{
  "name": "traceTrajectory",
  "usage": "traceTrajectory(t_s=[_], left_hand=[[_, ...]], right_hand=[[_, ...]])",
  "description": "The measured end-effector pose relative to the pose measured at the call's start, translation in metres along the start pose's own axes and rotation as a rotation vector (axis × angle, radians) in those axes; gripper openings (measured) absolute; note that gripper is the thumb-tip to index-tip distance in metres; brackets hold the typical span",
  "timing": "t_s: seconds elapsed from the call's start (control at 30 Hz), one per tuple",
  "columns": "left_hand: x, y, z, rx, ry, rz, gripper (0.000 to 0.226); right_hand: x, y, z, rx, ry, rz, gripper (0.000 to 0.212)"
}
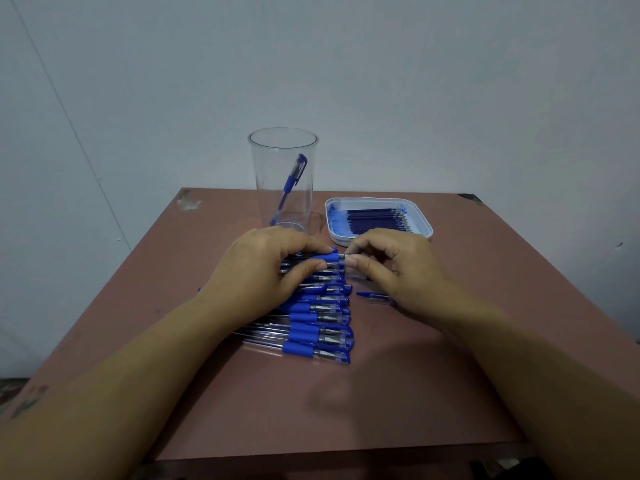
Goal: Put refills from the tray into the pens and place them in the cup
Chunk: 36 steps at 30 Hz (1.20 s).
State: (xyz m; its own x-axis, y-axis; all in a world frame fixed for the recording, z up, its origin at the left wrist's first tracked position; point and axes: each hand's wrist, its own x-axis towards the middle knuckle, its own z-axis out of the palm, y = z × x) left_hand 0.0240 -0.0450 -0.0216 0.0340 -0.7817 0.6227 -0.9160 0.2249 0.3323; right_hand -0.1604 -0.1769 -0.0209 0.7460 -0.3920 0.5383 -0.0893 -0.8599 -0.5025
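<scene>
one pen (290, 181) in cup (283, 147); row of pens (317, 327) left on bench (450, 375), tray (424, 220) stocked. left hand (263, 268) grips held pen (327, 258), right hand (391, 265) pinches its tip.

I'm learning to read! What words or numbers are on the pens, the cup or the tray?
Nothing here can be read.
Pens on the table: any print is too small and blurred.
Held pen: the same, blurred.
Cup: clear, no label shows.
Tray: no writing shows.
</scene>
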Motion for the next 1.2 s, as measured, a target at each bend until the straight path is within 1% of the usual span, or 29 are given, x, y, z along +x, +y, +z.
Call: traceTrajectory(t_s=[0.07, 0.1, 0.2, 0.23, 0.27, 0.33, 0.43, 0.5, 0.57, 0.7, 0.8, 1.0, 1.2], left_hand=[[0.0, 0.0, 0.0, -0.001, -0.001, 0.0, 0.023], [0.0, -0.001, 0.001, 0.001, 0.001, -0.004, 0.024], [0.0, -0.003, 0.0, 0.003, 0.028, -0.034, 0.025], [0.0, -0.004, 0.0, -0.001, 0.035, -0.047, 0.025], [-0.001, -0.006, -0.001, -0.006, 0.038, -0.057, 0.025], [-0.002, -0.007, -0.002, -0.016, 0.036, -0.073, 0.025], [-0.002, -0.007, -0.002, -0.028, 0.022, -0.092, 0.019], [-0.002, -0.007, -0.001, -0.029, 0.021, -0.091, 0.02], [-0.002, -0.007, -0.002, -0.028, 0.021, -0.088, 0.02], [-0.002, -0.007, -0.002, -0.014, -0.002, -0.074, 0.021], [-0.002, -0.006, -0.001, -0.008, -0.007, -0.061, 0.021], [-0.001, -0.005, 0.0, -0.007, -0.013, -0.035, 0.023], [-0.001, -0.003, 0.0, -0.019, 0.03, -0.029, 0.02]], right_hand=[[0.0, -0.002, -0.001, 0.032, -0.013, 0.037, 0.004], [-0.001, -0.003, -0.003, 0.058, -0.022, 0.066, 0.007], [-0.005, -0.005, -0.013, 0.125, -0.079, 0.185, 0.034], [-0.007, -0.005, -0.019, 0.12, -0.108, 0.22, 0.041], [-0.009, -0.004, -0.025, 0.104, -0.14, 0.242, 0.042], [-0.012, -0.004, -0.034, 0.046, -0.225, 0.272, 0.034], [-0.014, -0.001, -0.039, -0.167, -0.361, 0.247, 0.018], [-0.014, 0.001, -0.039, -0.209, -0.388, 0.245, 0.011], [-0.014, 0.001, -0.038, -0.202, -0.341, 0.233, 0.009], [-0.013, 0.002, -0.036, -0.059, -0.116, 0.249, 0.013], [-0.011, -0.002, -0.032, -0.028, -0.104, 0.213, 0.018], [-0.008, -0.004, -0.02, -0.021, -0.062, 0.099, 0.016], [-0.006, -0.002, -0.017, 0.003, -0.007, 0.108, 0.018]])
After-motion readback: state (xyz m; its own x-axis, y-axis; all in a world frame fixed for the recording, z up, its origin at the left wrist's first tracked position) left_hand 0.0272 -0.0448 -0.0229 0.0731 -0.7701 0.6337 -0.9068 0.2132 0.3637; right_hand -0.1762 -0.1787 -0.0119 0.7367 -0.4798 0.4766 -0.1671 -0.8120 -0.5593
